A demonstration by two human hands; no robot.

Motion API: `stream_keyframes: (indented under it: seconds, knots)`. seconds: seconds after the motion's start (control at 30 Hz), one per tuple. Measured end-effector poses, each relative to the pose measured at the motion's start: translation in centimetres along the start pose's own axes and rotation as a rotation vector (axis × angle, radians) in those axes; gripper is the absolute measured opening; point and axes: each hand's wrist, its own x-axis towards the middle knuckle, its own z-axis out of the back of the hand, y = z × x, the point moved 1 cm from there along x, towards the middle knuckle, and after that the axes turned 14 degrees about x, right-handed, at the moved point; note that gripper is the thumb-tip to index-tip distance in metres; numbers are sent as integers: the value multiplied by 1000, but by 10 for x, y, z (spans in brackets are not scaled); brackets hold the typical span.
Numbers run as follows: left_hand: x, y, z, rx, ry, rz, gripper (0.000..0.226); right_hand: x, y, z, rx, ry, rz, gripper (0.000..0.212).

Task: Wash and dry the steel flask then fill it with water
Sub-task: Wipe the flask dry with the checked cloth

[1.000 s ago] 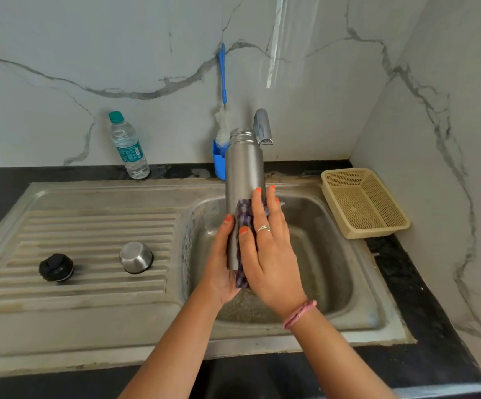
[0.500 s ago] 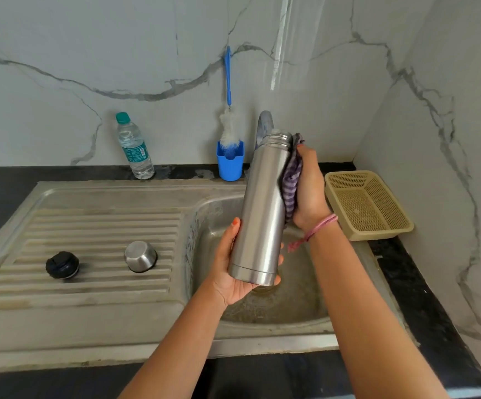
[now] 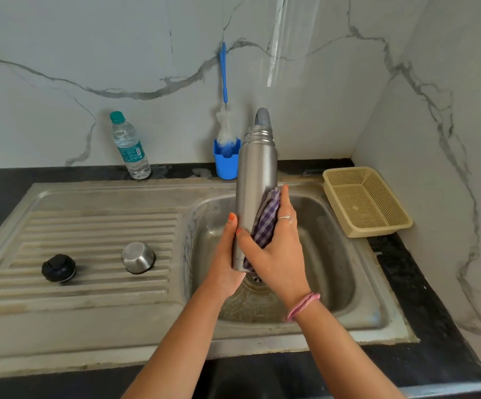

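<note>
The steel flask [image 3: 257, 174] stands upright and uncapped above the sink basin [image 3: 331, 254]. My left hand [image 3: 224, 263] grips its lower end from the left. My right hand [image 3: 279, 249] wraps a purple checked cloth [image 3: 266, 223] around the flask's lower right side. The tap [image 3: 262, 118] rises just behind the flask's mouth. On the ribbed drainboard [image 3: 89, 226] lie the flask's steel cup [image 3: 138, 257] and its black stopper [image 3: 58, 268]. A plastic water bottle [image 3: 130, 146] stands on the counter at the back left.
A blue holder [image 3: 226, 162] with a bottle brush [image 3: 224, 79] stands behind the sink by the wall. A beige plastic basket [image 3: 365, 201] sits on the dark counter to the right, close to the marble side wall.
My right hand has slid the cloth down from the flask's neck to its lower half. The flask has come from a tilt to upright, still held by my left hand.
</note>
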Motion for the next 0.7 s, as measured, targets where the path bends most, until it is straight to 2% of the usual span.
stream_keyframes:
  seconds: [0.13,0.23,0.33,0.43,0.47,0.57,0.63,0.7]
  knots:
    - [5,-8,7,161,-22,-29,53,-2,-4,5,-188,-45,38,97]
    - [5,-11,6,148,14,1,42,1,-8,7,-343,-13,119,87]
    - [4,-10,-3,146,10,-9,62,0,-3,0,-389,51,149,82]
    - [10,-7,-7,249,-35,-28,106,3,1,-1,-191,43,61,83]
    - [11,-8,-6,254,-60,-25,115,8,2,1,-93,40,15,82]
    - [14,-11,0,275,-32,-16,113,33,5,6,213,7,-122,81]
    - [12,-11,0,300,-1,24,112,55,11,10,334,2,-140,74]
    - [8,-5,2,338,21,87,113,75,20,17,386,0,-129,51]
